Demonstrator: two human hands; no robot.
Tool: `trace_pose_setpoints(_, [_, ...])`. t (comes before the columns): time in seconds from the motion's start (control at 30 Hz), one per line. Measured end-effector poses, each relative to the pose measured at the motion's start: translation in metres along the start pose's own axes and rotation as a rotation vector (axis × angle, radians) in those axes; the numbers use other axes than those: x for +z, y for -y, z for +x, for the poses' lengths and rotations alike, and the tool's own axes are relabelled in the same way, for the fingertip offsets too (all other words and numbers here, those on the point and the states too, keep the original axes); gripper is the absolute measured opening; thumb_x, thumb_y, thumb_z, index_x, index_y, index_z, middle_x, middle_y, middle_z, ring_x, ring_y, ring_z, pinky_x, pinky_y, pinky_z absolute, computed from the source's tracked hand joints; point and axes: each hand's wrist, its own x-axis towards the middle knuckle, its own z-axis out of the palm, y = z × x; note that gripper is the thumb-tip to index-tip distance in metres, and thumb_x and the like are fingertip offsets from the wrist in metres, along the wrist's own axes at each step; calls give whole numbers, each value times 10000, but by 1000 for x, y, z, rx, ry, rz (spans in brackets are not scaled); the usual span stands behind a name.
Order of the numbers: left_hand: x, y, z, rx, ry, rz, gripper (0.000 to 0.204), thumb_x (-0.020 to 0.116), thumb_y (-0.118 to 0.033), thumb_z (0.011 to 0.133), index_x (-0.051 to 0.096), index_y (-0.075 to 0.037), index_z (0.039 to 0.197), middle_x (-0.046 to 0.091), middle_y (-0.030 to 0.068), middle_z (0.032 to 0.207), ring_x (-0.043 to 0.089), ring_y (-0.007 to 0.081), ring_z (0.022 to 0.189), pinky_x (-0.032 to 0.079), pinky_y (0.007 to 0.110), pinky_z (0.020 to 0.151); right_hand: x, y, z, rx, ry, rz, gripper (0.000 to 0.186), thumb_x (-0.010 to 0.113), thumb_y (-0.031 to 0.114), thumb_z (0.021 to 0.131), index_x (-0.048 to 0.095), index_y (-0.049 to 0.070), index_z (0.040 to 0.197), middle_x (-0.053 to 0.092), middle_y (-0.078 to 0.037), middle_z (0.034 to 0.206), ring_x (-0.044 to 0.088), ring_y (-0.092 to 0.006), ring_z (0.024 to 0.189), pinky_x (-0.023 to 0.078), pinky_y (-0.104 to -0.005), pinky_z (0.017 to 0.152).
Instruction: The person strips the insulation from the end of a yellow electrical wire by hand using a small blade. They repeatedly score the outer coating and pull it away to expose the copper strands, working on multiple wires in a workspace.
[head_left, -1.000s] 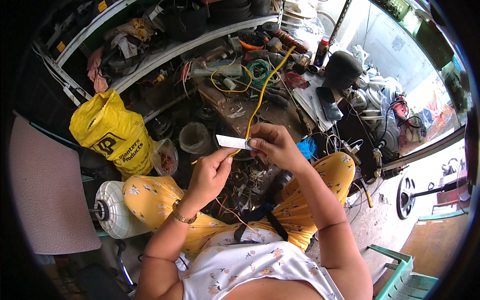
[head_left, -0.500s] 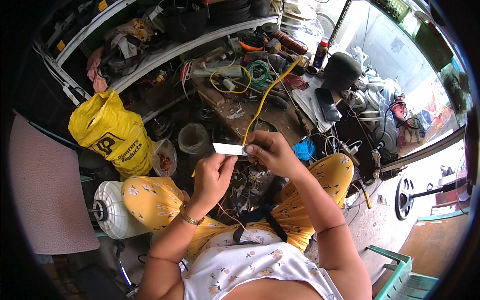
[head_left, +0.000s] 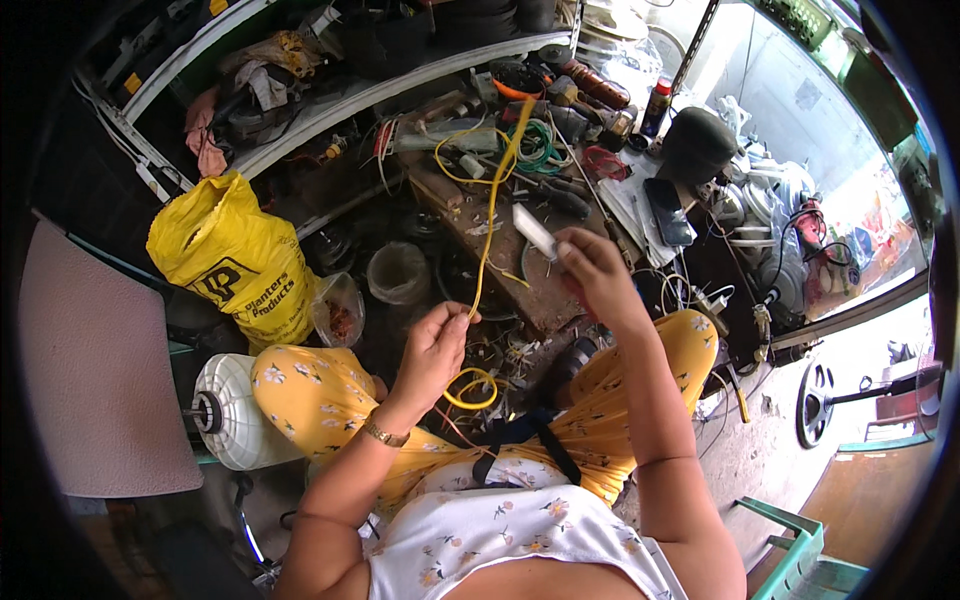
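Note:
My left hand (head_left: 437, 345) is closed in a pinch on a length of yellow wire (head_left: 490, 237). The wire rises from my fingertips over the workbench, its upper end blurred, and curls in a yellow loop below the hand. To the right, my right hand (head_left: 600, 275) grips a flat white strip (head_left: 533, 230) between thumb and fingers; it is smeared by motion and points up and left, apart from the wire. A thin pinkish wire (head_left: 455, 428) runs over my lap near my left wrist.
A cluttered wooden workbench (head_left: 560, 295) lies ahead, with a green wire coil (head_left: 537, 145) and a phone (head_left: 668, 212). At left stand a yellow sack (head_left: 235, 270), a clear bag of copper-coloured scraps (head_left: 340, 312) and a round container (head_left: 397, 273). A green plastic stool (head_left: 790, 540) is at lower right.
My right hand has moved up and right with the white strip, away from my left hand. The yellow wire now stands from my left fingers, and its loop shows below them.

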Motion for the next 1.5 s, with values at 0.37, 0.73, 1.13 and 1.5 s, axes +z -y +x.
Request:
trace_pose_setpoints(0.37, [-1,-2,7,255,-43,386,212,504,-161,951,620,16,971,559,-19,710,441,42,643,379,238,573,45,10,-15,16,478,55,206,499,51,925,473,12,1125,556,-15,821,468,-51,638,367,-196,544])
trace_pose_setpoints(0.73, [9,-22,-3,534,-44,939,102,567,-88,874,610,-12,927,606,160,653,612,306,570,416,344,472,13,6,-3,96,374,86,221,539,88,913,458,39,1113,517,-5,693,413,-42,497,298,-193,434])
trace_pose_setpoints(1.13, [12,-15,11,543,-135,916,81,580,-102,866,617,-41,903,553,153,583,556,292,489,392,345,449,32,24,-11,116,422,-10,199,522,13,897,470,5,1089,517,-23,693,472,-70,593,377,-231,529])
trace_pose_setpoints(1.5, [12,-16,17,425,-137,912,78,585,-98,859,604,-28,885,566,164,596,585,325,537,405,372,462,20,4,-1,162,429,49,321,565,163,913,450,26,1179,517,4,657,401,-37,504,291,-181,444])
